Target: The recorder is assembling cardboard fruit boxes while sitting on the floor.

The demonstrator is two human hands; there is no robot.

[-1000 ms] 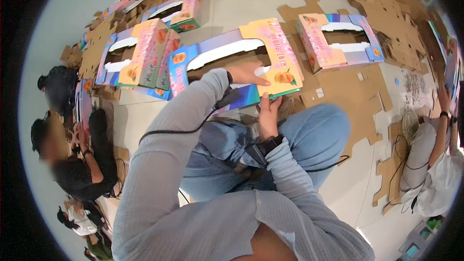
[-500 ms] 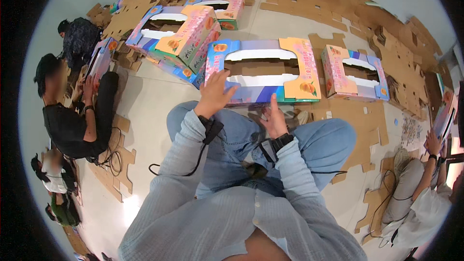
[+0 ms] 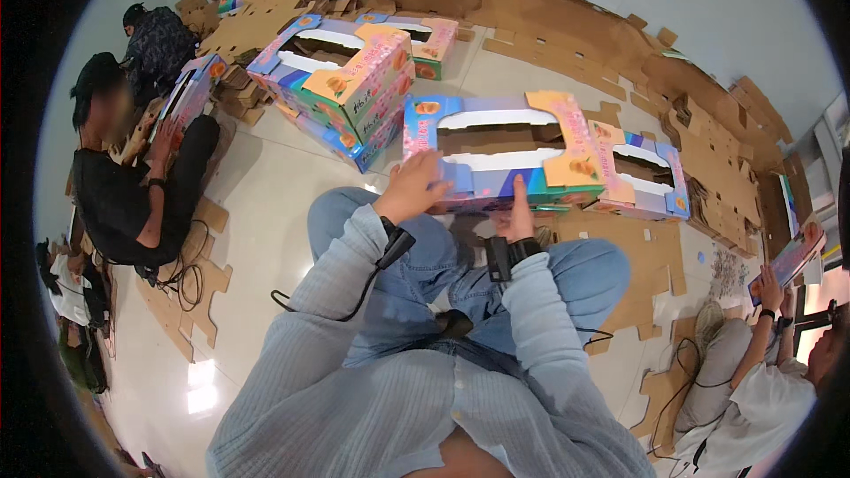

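Observation:
In front of my crossed legs is a colourful cardboard fruit box (image 3: pixel 521 188), with a wide opening in its top edged by white flaps. My left hand (image 3: pixel 411 189) is at its near left corner, fingers curled against the blue edge. Against the near side my right hand (image 3: pixel 517 214) presses, thumb pointing up along the panel; its other fingers are partly hidden under the box. A second printed box (image 3: pixel 651 179) stands right behind its right end, partly covered by it.
Stacked printed boxes (image 3: pixel 354 80) stand at the far left, with another box (image 3: pixel 434 49) behind. Flat brown cardboard (image 3: pixel 567 62) lies along the wall, and more sheets (image 3: pixel 633 261) lie at right. A person in black (image 3: pixel 119 199) sits left; another person (image 3: pixel 753 398) handles a box at right.
The box in my hands has shifted right and toward me, now overlapping the box on the right. Both hands have moved with it, the right fingers going further beneath. The view has turned slightly.

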